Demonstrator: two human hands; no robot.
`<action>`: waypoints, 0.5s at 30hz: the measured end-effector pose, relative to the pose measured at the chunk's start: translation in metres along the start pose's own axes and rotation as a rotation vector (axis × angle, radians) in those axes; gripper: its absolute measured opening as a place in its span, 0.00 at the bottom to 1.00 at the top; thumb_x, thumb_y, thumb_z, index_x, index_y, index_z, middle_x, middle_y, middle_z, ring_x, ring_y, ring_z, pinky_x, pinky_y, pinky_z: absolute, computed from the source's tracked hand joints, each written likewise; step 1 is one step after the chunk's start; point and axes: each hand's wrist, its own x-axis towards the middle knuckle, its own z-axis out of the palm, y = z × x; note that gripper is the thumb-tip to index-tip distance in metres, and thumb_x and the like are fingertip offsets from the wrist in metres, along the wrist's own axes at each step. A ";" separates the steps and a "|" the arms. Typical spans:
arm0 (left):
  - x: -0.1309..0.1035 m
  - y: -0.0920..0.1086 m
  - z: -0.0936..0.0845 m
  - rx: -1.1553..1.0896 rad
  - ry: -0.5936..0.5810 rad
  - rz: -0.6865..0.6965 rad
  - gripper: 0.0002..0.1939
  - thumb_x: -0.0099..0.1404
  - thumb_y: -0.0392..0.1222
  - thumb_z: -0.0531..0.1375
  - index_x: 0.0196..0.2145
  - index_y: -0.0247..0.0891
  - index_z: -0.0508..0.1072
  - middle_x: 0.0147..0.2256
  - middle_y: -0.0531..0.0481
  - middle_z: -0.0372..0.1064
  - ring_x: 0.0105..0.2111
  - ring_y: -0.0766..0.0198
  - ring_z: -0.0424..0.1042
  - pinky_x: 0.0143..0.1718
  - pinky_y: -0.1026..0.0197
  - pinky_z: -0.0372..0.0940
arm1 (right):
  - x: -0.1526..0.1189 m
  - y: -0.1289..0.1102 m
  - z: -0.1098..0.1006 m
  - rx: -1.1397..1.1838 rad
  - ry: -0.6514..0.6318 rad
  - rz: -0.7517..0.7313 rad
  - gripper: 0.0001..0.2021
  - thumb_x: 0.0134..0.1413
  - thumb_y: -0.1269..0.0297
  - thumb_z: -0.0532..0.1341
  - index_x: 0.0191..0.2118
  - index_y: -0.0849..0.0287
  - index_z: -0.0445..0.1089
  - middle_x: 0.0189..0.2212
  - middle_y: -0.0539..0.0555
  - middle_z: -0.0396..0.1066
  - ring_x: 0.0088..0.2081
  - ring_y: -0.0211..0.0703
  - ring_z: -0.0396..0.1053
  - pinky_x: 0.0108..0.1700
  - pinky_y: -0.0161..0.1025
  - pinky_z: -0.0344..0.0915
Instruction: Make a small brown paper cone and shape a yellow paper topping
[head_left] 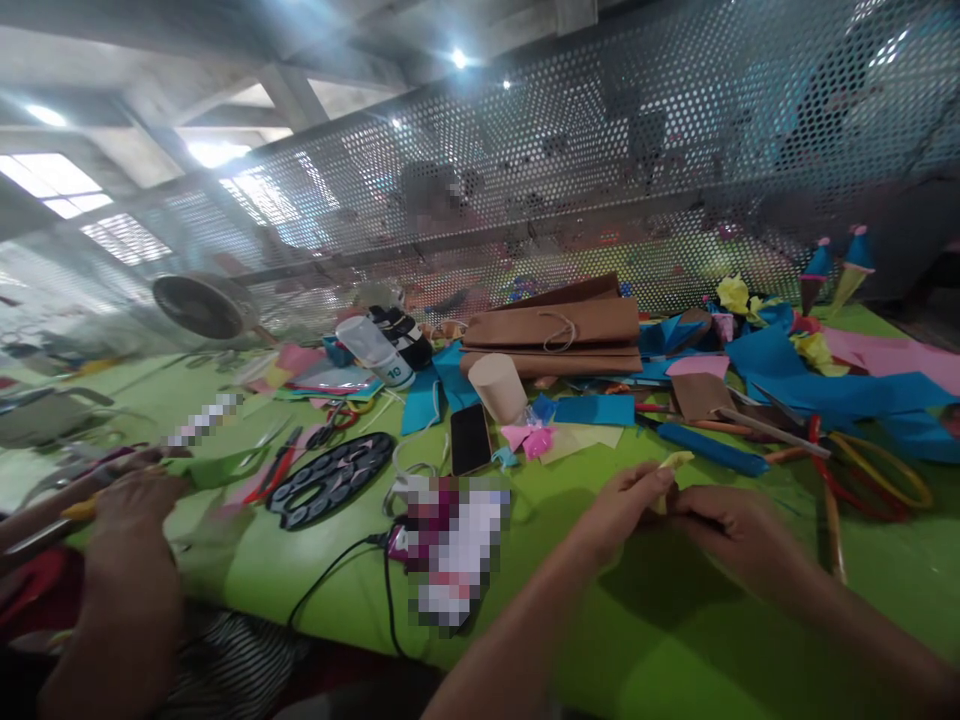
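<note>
A small yellow paper piece (678, 460) is pinched between the thumb and fingers of my left hand (628, 505), over the green table (570, 640). Just to its right, my right hand (731, 520) has its fingers curled together against the lower part of the piece; the exact hold of its fingertips is hidden. Beyond my hands lie a blue roll-like object (712, 448), pale yellow paper (581, 442) and a pink item (538, 442).
Scissors with yellow and red handles (892, 475) lie at right, near blue paper (847, 390). A phone (470, 440), black palette (334, 480), cream cylinder (497, 388) and brown paper (551, 335) are farther left. A co-worker's hand (139, 495) is at far left.
</note>
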 end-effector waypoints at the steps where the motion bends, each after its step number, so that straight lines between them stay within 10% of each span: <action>1: 0.000 0.000 0.000 -0.002 -0.007 -0.016 0.26 0.54 0.64 0.70 0.35 0.37 0.78 0.29 0.55 0.64 0.29 0.69 0.61 0.33 0.65 0.58 | 0.000 0.000 -0.001 -0.015 0.002 0.000 0.12 0.66 0.63 0.60 0.30 0.55 0.72 0.25 0.48 0.73 0.27 0.43 0.71 0.29 0.35 0.62; 15: 0.001 0.001 -0.010 -0.016 -0.023 -0.221 0.29 0.50 0.64 0.71 0.38 0.37 0.78 0.30 0.53 0.69 0.31 0.66 0.65 0.35 0.63 0.62 | -0.002 0.000 -0.026 -0.608 -0.039 -0.431 0.13 0.68 0.71 0.53 0.43 0.53 0.76 0.28 0.51 0.71 0.29 0.45 0.69 0.33 0.42 0.55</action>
